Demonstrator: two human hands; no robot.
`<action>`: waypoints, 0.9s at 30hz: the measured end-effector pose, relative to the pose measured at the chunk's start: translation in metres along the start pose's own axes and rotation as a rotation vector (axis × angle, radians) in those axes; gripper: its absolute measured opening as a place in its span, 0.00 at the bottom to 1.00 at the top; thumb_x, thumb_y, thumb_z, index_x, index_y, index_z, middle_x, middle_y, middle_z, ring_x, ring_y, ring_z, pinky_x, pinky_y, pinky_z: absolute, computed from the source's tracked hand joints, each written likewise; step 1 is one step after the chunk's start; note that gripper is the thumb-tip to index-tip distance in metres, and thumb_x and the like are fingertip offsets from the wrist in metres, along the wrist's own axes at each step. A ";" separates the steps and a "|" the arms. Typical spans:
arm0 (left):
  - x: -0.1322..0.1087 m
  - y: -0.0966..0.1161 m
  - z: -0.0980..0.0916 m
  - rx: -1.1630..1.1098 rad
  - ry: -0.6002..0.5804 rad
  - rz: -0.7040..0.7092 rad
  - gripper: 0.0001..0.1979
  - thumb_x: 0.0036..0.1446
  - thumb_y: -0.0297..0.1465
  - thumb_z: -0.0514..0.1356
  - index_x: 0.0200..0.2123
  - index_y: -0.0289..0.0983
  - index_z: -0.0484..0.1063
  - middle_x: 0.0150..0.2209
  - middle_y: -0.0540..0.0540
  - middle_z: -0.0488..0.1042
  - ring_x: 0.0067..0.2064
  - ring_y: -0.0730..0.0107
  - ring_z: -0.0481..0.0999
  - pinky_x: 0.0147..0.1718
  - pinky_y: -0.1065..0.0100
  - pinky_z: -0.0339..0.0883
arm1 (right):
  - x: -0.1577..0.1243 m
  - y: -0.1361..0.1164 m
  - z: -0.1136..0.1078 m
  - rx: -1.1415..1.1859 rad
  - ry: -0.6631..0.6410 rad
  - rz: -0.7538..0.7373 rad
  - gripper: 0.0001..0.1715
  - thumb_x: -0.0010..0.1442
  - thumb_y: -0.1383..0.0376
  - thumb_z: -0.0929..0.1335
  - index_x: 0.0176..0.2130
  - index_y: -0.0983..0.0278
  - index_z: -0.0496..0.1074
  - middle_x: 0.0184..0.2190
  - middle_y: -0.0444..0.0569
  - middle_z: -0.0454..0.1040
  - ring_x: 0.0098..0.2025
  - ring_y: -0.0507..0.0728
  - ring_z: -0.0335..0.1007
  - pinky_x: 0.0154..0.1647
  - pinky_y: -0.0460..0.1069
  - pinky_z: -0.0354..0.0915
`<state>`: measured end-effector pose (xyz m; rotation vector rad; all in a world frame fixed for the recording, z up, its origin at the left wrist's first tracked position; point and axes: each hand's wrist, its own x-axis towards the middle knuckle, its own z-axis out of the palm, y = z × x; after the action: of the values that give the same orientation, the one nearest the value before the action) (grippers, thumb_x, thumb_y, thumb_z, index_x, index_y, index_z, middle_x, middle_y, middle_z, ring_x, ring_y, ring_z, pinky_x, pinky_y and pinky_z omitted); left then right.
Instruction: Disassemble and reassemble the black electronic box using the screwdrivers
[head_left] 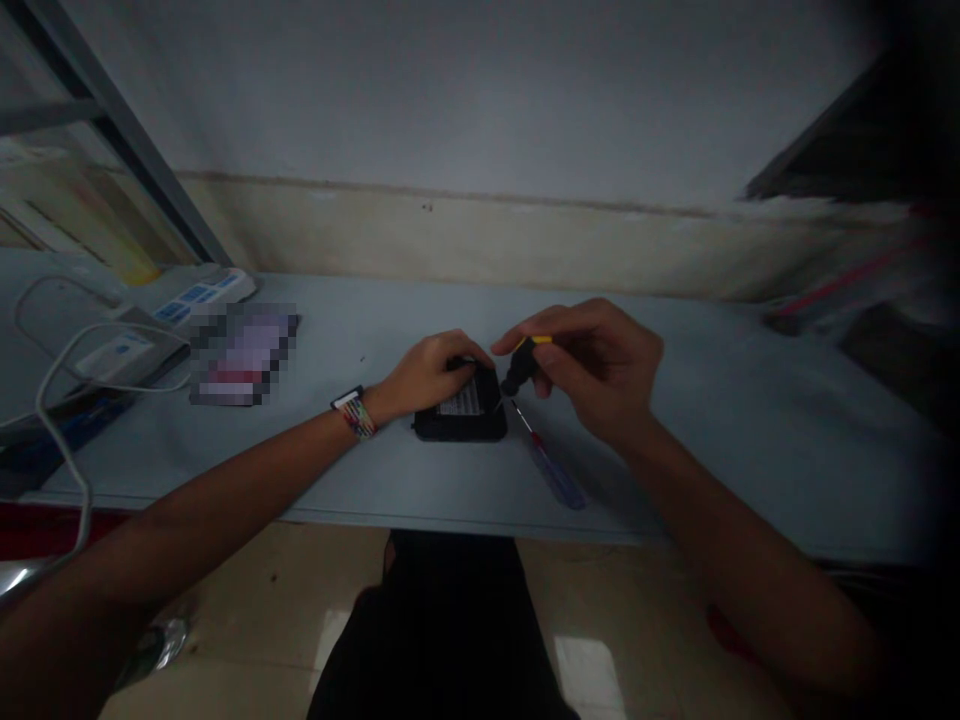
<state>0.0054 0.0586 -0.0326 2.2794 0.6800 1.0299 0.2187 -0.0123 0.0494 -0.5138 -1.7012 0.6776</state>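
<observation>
A black rectangular device (pixel 461 428) with a printed label lies on the pale blue table (pixel 330 480). My left hand (pixel 433 375) rests on its upper part, fingers curled over the top edge, holding it against the table. My right hand (pixel 600 365) pinches a short black and yellow screwdriver (pixel 523 364), tilted, with its lower end at the device's right edge. The exact contact point of its tip is too dark to make out. Just right of the device lies a second screwdriver (pixel 555 468) with a clear handle and a red collar.
At the left are a phone (pixel 247 355), a white power strip (pixel 206 295) and a looping white cable (pixel 56 430). A wall (pixel 465 240) rises behind the table. Blurred dark items (pixel 900 350) sit at the far right, beside a red strip (pixel 847 280).
</observation>
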 end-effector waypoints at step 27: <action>0.001 0.008 -0.004 -0.003 -0.029 -0.010 0.12 0.66 0.25 0.60 0.47 0.38 0.83 0.44 0.43 0.85 0.46 0.61 0.83 0.48 0.59 0.76 | 0.006 -0.009 0.009 0.265 -0.038 0.344 0.22 0.62 0.57 0.82 0.43 0.55 0.69 0.28 0.39 0.79 0.22 0.51 0.66 0.18 0.45 0.58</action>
<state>0.0044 0.0549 -0.0245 2.2812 0.6768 0.9908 0.2085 -0.0163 0.0579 -0.6132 -1.5408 1.1495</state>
